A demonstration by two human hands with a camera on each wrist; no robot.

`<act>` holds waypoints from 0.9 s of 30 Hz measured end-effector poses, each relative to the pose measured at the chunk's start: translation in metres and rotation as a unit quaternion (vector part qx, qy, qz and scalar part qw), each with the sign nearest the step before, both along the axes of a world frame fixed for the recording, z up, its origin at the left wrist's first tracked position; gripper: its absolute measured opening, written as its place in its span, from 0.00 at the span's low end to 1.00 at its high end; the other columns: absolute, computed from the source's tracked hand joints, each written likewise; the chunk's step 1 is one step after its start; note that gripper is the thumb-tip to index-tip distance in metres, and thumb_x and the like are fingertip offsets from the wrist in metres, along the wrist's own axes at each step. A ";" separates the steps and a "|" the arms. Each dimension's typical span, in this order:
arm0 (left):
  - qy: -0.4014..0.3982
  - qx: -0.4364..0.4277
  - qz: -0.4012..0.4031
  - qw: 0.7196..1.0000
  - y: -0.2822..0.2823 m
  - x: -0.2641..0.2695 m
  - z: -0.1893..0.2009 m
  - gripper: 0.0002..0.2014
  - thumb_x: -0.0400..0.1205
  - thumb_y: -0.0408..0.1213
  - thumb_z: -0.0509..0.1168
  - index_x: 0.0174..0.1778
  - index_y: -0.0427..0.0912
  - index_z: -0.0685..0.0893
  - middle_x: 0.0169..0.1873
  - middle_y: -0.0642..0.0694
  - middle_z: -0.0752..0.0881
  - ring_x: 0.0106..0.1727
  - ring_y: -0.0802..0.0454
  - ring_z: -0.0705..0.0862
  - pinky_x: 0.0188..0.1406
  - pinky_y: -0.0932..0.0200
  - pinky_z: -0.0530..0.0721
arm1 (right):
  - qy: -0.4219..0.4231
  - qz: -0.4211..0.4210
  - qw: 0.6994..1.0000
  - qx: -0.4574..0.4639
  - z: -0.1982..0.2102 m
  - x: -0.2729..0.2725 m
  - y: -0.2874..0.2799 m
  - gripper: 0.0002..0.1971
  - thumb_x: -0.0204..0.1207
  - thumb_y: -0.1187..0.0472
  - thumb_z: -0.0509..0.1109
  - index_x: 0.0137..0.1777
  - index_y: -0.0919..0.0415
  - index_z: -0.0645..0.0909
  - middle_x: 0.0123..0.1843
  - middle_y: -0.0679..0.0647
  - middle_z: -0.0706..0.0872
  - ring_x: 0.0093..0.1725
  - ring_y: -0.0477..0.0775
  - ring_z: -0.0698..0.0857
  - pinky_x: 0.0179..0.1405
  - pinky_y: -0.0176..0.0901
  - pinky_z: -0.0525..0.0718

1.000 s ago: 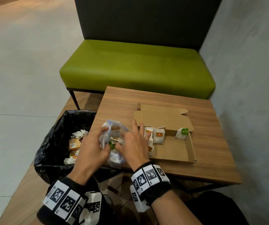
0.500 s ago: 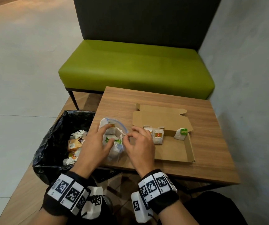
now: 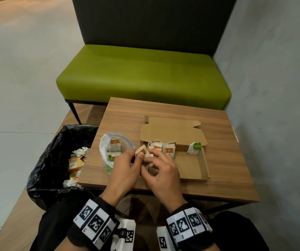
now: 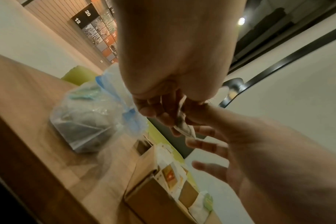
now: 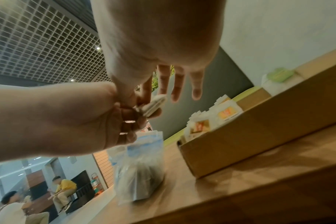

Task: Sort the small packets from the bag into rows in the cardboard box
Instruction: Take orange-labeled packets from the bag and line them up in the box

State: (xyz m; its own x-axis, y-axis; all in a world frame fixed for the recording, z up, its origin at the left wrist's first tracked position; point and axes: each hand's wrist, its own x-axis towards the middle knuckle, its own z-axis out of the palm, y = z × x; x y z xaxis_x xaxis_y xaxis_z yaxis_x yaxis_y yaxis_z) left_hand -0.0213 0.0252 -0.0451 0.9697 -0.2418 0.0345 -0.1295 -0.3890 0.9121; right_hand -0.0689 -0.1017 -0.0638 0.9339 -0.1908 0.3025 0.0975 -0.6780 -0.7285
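Observation:
A small white packet [image 3: 141,150] with an orange label is pinched between both hands, just above the box's left end. My left hand [image 3: 138,157] grips it with curled fingers; my right hand [image 3: 150,155] pinches it with thumb and forefinger, its other fingers straight. The wrist views show the same packet [image 4: 183,125] [image 5: 155,104] between my left hand [image 4: 173,115] and right hand [image 5: 140,97]. The clear bag [image 3: 109,147] stands open to the left, packets inside. In the cardboard box [image 3: 204,165], orange-labelled packets [image 3: 169,150] stand at the back left and a green-labelled packet [image 3: 194,148] at the back right.
The low wooden table [image 3: 227,178] carries the box and the bag. A black-lined bin [image 3: 55,160] with rubbish sits against its left side. A green bench [image 3: 142,77] stands behind, a grey wall to the right. The box's lid flap [image 3: 172,131] lies open toward the back.
Both hands have left the bag's mouth and moved right with one packet held between them. The bag now stands by itself.

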 end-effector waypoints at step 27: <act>-0.015 0.267 -0.153 0.952 -0.037 -0.027 -0.013 0.17 0.85 0.45 0.65 0.70 0.52 0.79 0.53 0.54 0.86 0.51 0.62 0.84 0.54 0.64 0.84 | 0.280 -0.161 0.944 0.063 -0.039 0.048 -0.094 0.03 0.75 0.55 0.79 0.42 0.46 0.87 0.41 0.46 0.90 0.43 0.51 0.89 0.47 0.59 0.91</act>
State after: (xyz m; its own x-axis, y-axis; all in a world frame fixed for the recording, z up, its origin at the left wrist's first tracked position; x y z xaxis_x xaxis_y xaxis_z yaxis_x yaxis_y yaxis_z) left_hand -0.0483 -0.0120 -0.0583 0.8520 -0.5031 -0.1451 -0.3339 -0.7354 0.5896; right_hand -0.0212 -0.1955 -0.1025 0.8284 -0.4928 -0.2662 -0.5231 -0.5110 -0.6821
